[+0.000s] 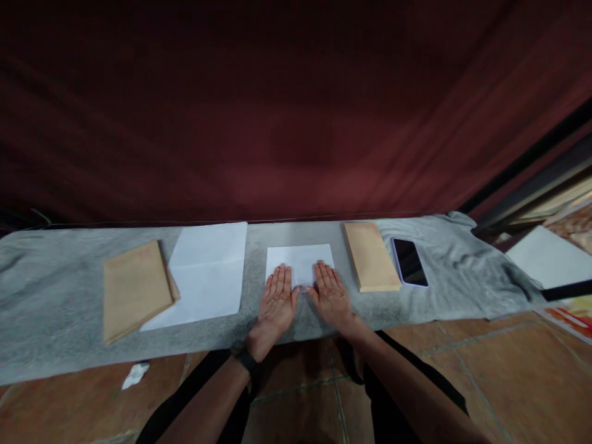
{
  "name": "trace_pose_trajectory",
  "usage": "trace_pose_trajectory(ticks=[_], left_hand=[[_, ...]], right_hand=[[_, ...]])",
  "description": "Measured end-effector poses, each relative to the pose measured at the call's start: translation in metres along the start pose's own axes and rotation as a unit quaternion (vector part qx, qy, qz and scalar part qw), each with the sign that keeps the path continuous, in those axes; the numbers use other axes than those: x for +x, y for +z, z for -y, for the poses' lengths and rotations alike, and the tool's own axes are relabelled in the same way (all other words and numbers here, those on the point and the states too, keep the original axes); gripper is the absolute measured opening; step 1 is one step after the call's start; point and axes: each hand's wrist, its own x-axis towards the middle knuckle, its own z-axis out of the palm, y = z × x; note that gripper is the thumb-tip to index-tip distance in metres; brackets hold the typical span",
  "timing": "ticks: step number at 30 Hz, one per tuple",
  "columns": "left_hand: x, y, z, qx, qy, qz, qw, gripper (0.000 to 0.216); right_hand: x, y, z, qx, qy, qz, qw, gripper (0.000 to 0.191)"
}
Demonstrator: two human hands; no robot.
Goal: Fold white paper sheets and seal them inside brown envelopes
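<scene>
My bare forearms (217, 394), a dark watch (245, 357) on the left wrist, reach over a bench draped in grey cloth (255, 271). My left hand (277, 302) and right hand (332, 299) lie palms down on a small white paper rectangle (301, 262), fingers straight, the grip released and clenching nothing; whether the thumbs pinch its near edge, I cannot tell. The paper sits directly beneath both hands, neither nearer, its long axis running left to right, its far edge past my fingertips. A tan paper stack (372, 258) lies right; a large creased white sheet (210, 287), left.
</scene>
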Motion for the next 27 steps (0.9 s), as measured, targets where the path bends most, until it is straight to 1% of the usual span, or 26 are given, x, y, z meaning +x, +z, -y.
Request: trace_pose_trajectory(ticks=[3, 5, 9, 11, 13, 16, 19, 22, 24, 27], left_hand=[[-0.004, 0.000, 0.003, 0.003, -0.026, -0.002, 1.000, 0.062], [-0.006, 0.000, 0.005, 0.004, -0.037, -0.006, 0.999, 0.062], [-0.012, -0.002, 0.009, 0.005, -0.059, -0.015, 0.998, 0.063], [-0.013, -0.006, 0.012, 0.005, -0.072, -0.015, 0.997, 0.062], [-0.009, -0.012, 0.012, 0.003, -0.070, -0.016, 0.997, 0.061], [0.008, -0.020, 0.007, -0.012, -0.024, -0.015, 1.000, 0.058], [0.037, -0.023, -0.002, -0.026, 0.019, 0.009, 0.999, 0.056], [0.063, -0.018, -0.007, -0.021, 0.040, 0.057, 0.997, 0.056], [0.073, -0.012, -0.006, -0.009, 0.042, 0.080, 0.996, 0.056], [0.078, -0.002, -0.003, 0.008, 0.041, 0.071, 0.997, 0.057]], right_hand=[[-0.005, -0.001, -0.005, -0.028, 0.026, -0.015, 0.999, 0.066], [-0.008, -0.002, -0.007, -0.043, 0.043, -0.012, 0.998, 0.066], [-0.009, -0.005, -0.008, -0.055, 0.064, 0.017, 0.996, 0.067], [-0.005, -0.009, -0.008, -0.052, 0.075, 0.036, 0.995, 0.064], [0.004, -0.015, -0.006, -0.044, 0.090, 0.054, 0.994, 0.059], [0.027, -0.024, 0.002, -0.003, 0.091, 0.071, 0.993, 0.056], [0.053, -0.025, 0.017, 0.063, 0.074, 0.088, 0.991, 0.057], [0.074, -0.015, 0.029, 0.105, 0.071, 0.109, 0.986, 0.057], [0.084, -0.006, 0.031, 0.113, 0.075, 0.121, 0.983, 0.056], [0.090, 0.006, 0.025, 0.096, 0.080, 0.129, 0.984, 0.055]])
